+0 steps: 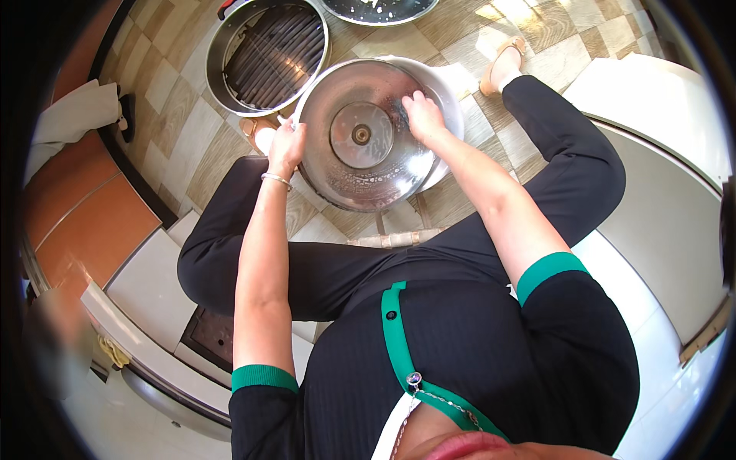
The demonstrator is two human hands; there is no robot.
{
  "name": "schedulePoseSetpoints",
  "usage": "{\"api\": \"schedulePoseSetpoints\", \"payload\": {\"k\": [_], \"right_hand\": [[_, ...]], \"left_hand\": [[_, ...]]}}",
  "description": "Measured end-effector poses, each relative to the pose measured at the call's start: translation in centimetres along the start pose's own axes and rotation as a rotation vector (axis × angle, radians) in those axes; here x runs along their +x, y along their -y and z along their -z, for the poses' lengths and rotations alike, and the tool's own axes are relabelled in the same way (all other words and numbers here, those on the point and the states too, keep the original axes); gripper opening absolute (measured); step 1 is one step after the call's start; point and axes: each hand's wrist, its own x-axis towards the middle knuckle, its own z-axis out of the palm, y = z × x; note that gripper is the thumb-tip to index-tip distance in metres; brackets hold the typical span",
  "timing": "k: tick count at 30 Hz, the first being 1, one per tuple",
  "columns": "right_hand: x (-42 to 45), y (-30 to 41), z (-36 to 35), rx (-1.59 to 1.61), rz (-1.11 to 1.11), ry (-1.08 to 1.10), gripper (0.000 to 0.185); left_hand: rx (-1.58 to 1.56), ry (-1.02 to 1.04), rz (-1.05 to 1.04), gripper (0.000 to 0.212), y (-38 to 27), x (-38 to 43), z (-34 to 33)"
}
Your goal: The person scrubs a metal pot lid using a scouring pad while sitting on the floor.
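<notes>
A large round metal pot lid (322, 144), wet and with a screw fitting at its centre, is tilted over a pale basin (451, 109) on the floor. At its left rim, my left hand (287, 146) grips the edge. My right hand (424, 118) lies at the upper right of the lid's wet face with its fingers curled; whether something is under them cannot be told. Just beyond my left hand is a wide metal pan (211, 72) with dark parallel slats inside and a red-and-black handle part.
A dark speckled pan (379, 14) with white bits stands at the top edge. My feet flank the basin on the tiled floor. Another person's white-trousered leg (77, 112) is at the left, near orange cabinets (86, 195). White cabinets (650, 224) stand at the right.
</notes>
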Motion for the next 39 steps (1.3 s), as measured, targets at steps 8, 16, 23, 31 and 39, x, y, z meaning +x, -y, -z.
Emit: {"api": "schedulePoseSetpoints", "payload": {"k": [8,16,23,31,39], "right_hand": [[-10.0,4.0,-6.2,-0.354,0.277,0.808,0.044],[-3.1,12.9,-5.0,0.365,0.465,0.006,0.032],[-9.7,0.8,-4.0,-0.215,1.078,0.739,0.019],[0.9,-2.6,1.2,-0.812,0.61,0.116,0.018],[-12.1,3.4,-6.0,-0.061,0.417,0.64,0.043]], "left_hand": [[0.022,-0.021,0.03,0.05,2.1,1.0,0.0],[-0.099,0.002,-0.004,0.043,-0.8,1.3,-0.8],[-0.126,-0.075,0.002,0.047,0.9,-0.1,0.2],[-0.18,-0.005,-0.046,0.049,1.2,1.9,-1.7],[-0.135,0.029,0.091,0.054,2.9,1.3,-1.2]]}}
